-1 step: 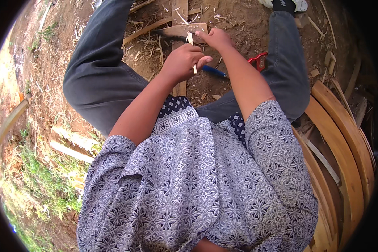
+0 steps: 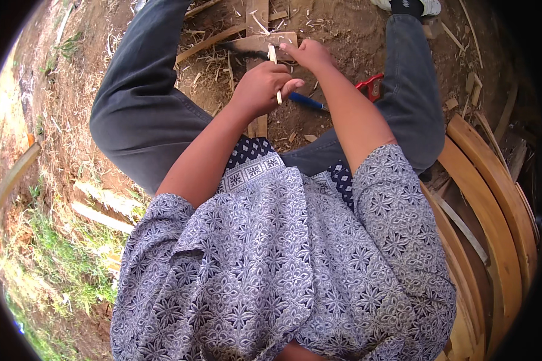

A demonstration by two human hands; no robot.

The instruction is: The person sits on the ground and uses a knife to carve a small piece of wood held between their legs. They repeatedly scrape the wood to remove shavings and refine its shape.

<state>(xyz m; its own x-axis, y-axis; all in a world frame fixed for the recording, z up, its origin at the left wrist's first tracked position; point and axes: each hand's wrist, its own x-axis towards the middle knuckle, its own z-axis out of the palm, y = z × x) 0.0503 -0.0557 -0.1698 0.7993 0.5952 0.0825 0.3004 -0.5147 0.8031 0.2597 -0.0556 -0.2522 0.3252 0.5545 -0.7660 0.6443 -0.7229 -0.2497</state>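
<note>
My left hand (image 2: 260, 89) is closed around a thin, pale wooden stick (image 2: 273, 55), which shows above the knuckles and below the thumb. Beyond it, my right hand (image 2: 314, 55) is closed at the right end of a flat piece of wood (image 2: 256, 43). The right thumb points toward the stick's top; the other fingers are curled out of sight, so what they grip is hidden. A dark streak, blade or shadow, runs along the flat piece's near edge. Under my wrists lies a tool with a blue handle (image 2: 307, 101), partly covered by the left hand.
A red tool handle (image 2: 372, 88) rests against my right leg. Curved wooden pieces (image 2: 488, 210) are stacked at my right side. Wood strips (image 2: 214, 41) and shavings are scattered over the dirt. Grass (image 2: 72, 259) and pale offcuts (image 2: 102, 216) lie to the left.
</note>
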